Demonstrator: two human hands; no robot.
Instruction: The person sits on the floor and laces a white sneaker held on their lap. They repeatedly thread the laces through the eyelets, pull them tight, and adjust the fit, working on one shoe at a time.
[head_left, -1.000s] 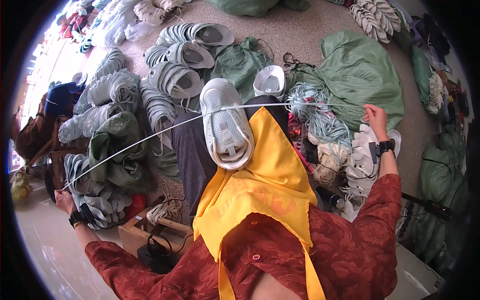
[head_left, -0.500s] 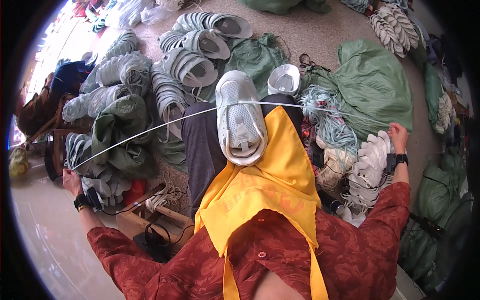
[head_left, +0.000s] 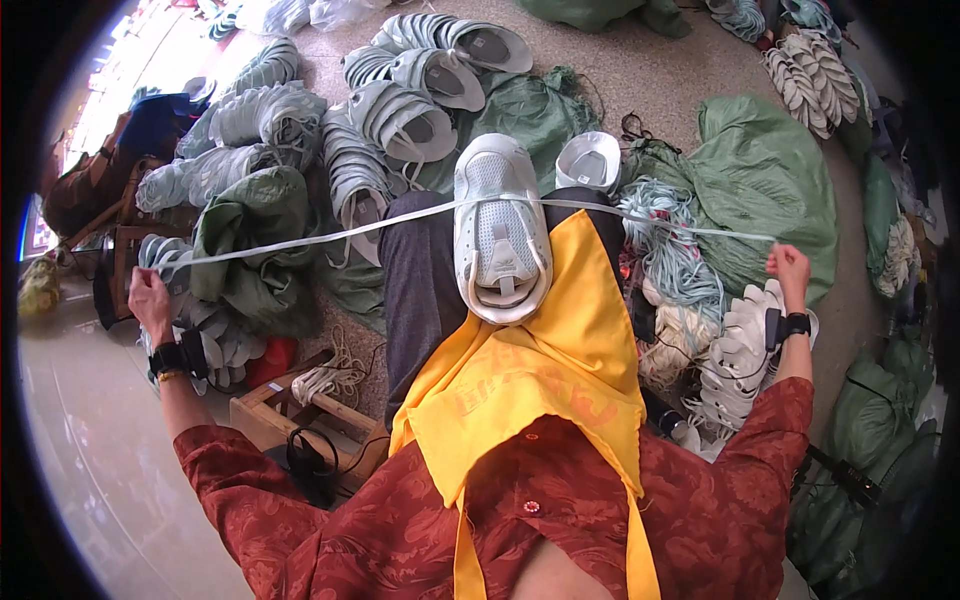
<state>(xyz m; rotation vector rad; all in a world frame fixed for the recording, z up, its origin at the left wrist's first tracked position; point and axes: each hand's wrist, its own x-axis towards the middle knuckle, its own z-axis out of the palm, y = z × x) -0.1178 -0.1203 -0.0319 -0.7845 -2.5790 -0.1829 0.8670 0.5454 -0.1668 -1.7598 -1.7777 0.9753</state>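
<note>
**Q:** What were the hands doing around the white shoe (head_left: 500,235)?

**A:** Far out to the shoe's left, the left hand (head_left: 150,297) was closed in a fist around one end of a white lace (head_left: 300,238). The lace ran taut across the shoe's upper, which rested on the person's lap just above a yellow apron (head_left: 540,370). Far out to the shoe's right, the right hand (head_left: 790,268) pinched the lace's other end between narrowed fingertips.

**Q:** And around it?

**A:** Pale green shoe uppers (head_left: 400,110) lay heaped beyond the shoe to its left; a green sack (head_left: 770,180) sat to its right.
</note>
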